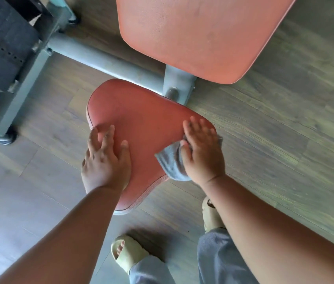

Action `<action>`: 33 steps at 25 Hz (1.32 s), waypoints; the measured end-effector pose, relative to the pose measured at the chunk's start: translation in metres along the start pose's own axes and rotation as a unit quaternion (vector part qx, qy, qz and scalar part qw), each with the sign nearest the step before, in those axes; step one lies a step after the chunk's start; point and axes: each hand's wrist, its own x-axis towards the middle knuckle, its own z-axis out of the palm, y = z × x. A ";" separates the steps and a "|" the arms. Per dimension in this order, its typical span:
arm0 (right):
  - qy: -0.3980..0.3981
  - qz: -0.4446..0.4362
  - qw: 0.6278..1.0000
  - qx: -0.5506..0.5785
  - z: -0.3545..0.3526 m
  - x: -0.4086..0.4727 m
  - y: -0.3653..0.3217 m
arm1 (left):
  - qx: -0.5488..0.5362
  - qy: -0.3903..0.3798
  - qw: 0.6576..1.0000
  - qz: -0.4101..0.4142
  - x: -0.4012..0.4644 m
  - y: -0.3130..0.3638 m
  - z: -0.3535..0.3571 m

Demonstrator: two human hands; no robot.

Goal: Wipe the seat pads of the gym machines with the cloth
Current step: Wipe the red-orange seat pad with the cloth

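- Seat pad [141, 128] sits low over the floor; its long way runs toward the person.
- Right hand [200, 152] presses the cloth [170, 160] flat at the pad's right edge.
- Left hand [104, 158] lies flat on the left edge.

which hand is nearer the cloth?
Right. The right hand presses flat on the grey cloth; the left hand rests apart, across the seat pad.
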 end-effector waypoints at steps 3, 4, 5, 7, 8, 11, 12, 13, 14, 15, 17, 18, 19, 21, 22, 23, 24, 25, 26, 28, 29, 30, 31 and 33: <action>-0.013 0.091 0.996 0.005 -0.003 0.042 -0.003 | 0.003 -0.001 1.000 -0.011 0.000 -0.001 0.001; -0.030 0.109 0.994 -0.007 -0.003 0.061 -0.008 | 0.006 0.003 1.000 -0.011 0.000 -0.001 0.001; -0.050 0.111 0.992 -0.017 -0.002 0.082 -0.018 | 0.008 0.005 1.000 -0.009 -0.001 -0.001 0.002; -0.082 0.066 0.994 -0.022 0.004 0.121 -0.051 | 0.007 0.003 1.000 -0.009 0.000 -0.001 0.003; -0.092 0.029 0.995 -0.020 0.006 0.133 -0.069 | 0.007 0.001 1.000 -0.010 0.001 -0.001 0.003; -0.058 -0.107 0.992 -0.021 0.004 0.129 -0.090 | 0.007 0.001 1.000 -0.006 0.000 -0.002 0.002; -0.022 -0.130 0.990 -0.039 0.001 0.118 -0.081 | 0.005 0.002 1.000 -0.003 0.000 -0.002 0.001; 0.002 -0.127 0.990 -0.063 -0.003 0.103 -0.069 | 0.005 0.003 1.000 0.000 0.000 -0.001 0.000; 0.000 -0.106 0.991 -0.085 -0.006 0.085 -0.059 | 0.005 0.003 1.000 -0.001 0.001 -0.001 0.000; -0.017 -0.079 0.992 -0.101 -0.006 0.066 -0.050 | 0.004 0.002 1.000 -0.003 0.001 -0.001 0.000; -0.049 -0.021 0.993 -0.106 -0.003 0.040 -0.045 | 0.004 -0.002 1.000 -0.004 0.001 -0.002 0.000; -0.050 -0.007 0.994 -0.100 0.000 0.040 -0.049 | 0.007 -0.002 1.000 -0.001 0.001 -0.002 0.001; -0.049 -0.014 0.995 -0.090 0.003 0.049 -0.057 | 0.010 0.000 1.000 0.001 0.001 -0.003 0.001; -0.058 -0.049 0.994 -0.077 0.009 0.087 -0.083 | 0.011 0.005 1.000 0.002 0.002 -0.004 0.003; -0.081 -0.065 0.993 -0.064 0.015 0.113 -0.099 | 0.010 0.005 1.000 -0.002 0.002 -0.003 0.004; -0.113 -0.076 0.989 -0.054 0.019 0.137 -0.118 | 0.009 0.004 1.000 -0.007 0.002 -0.003 0.004; -0.140 -0.086 0.985 -0.053 0.024 0.155 -0.135 | 0.009 0.004 1.000 -0.011 0.001 -0.002 0.005; -0.158 -0.101 0.980 -0.060 0.027 0.166 -0.147 | 0.008 0.003 1.000 -0.013 0.001 -0.002 0.005; -0.164 -0.126 0.976 -0.068 0.028 0.169 -0.152 | 0.008 0.003 1.000 -0.014 0.001 -0.002 0.005; -0.153 -0.185 0.968 -0.071 0.019 0.151 -0.134 | 0.007 0.004 1.000 -0.013 0.002 -0.003 0.005; -0.135 -0.203 0.967 -0.073 0.013 0.132 -0.115 | 0.009 0.006 1.000 -0.012 0.002 -0.004 0.005; -0.105 -0.205 0.970 -0.078 0.007 0.110 -0.093 | 0.009 0.006 1.000 -0.009 0.002 -0.004 0.004; -0.071 -0.190 0.975 -0.087 0.000 0.088 -0.069 | 0.009 0.003 1.000 -0.006 0.001 -0.004 0.003; -0.025 -0.139 0.986 -0.085 -0.009 0.046 -0.031 | 0.011 -0.002 1.000 0.000 0.002 -0.003 0.002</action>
